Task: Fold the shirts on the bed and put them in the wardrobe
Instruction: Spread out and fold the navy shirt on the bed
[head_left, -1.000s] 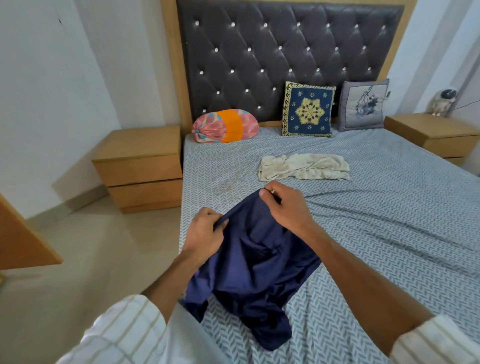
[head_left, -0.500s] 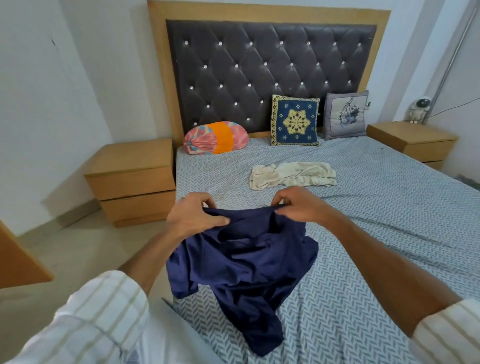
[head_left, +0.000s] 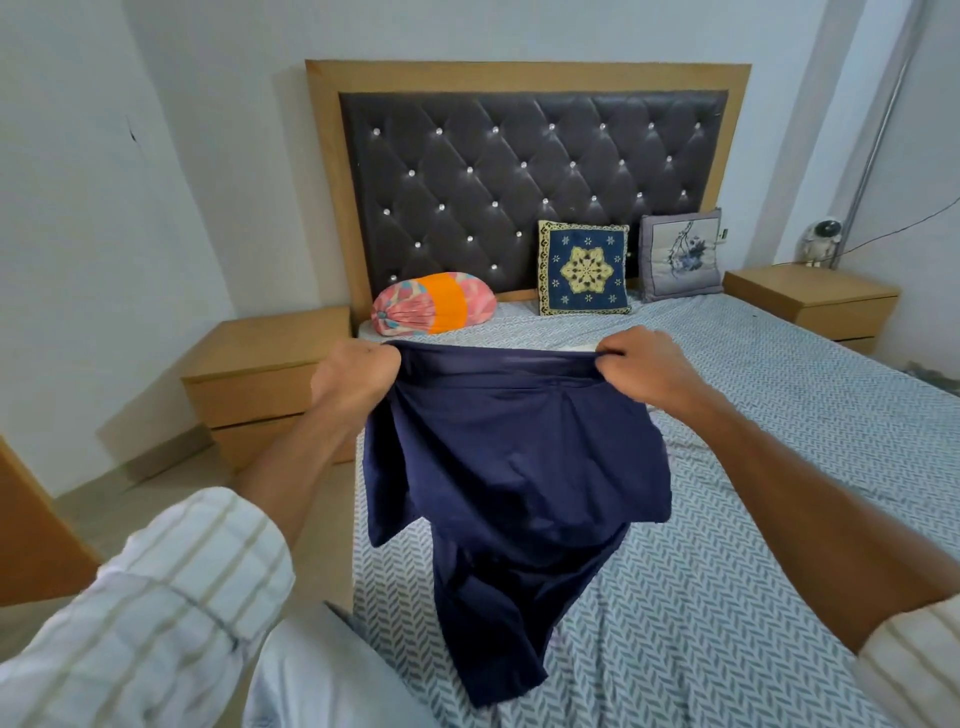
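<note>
The navy shirt (head_left: 514, 467) hangs between two hands above the near part of the bed (head_left: 779, 519), its top edge stretched flat and its lower end trailing down onto the sheet. To the left of the grip stands a wooden bedside table (head_left: 260, 374) with plain drawer fronts. The left hand (head_left: 356, 382) has its fingers curled tightly round one top corner of the cloth; the right hand (head_left: 641, 371) pinches the other corner, knuckles up. Between them the fabric looks thin, smooth and slightly glossy, falling in soft vertical creases, with one short sleeve flaring out below the left hand. Beyond the grip lean a round pink-and-orange bolster (head_left: 434, 303), a blue embroidered cushion (head_left: 583, 274) and a grey cushion (head_left: 679, 257) against a dark tufted, studded headboard (head_left: 530, 182). Right of the grip, the sheet shows a fine grey herringbone print.

This seems to be the shake-out before the first fold. The next move probably calls for laying the shirt flat on the sheet, smoothing it, then turning the sleeves inward.
</note>
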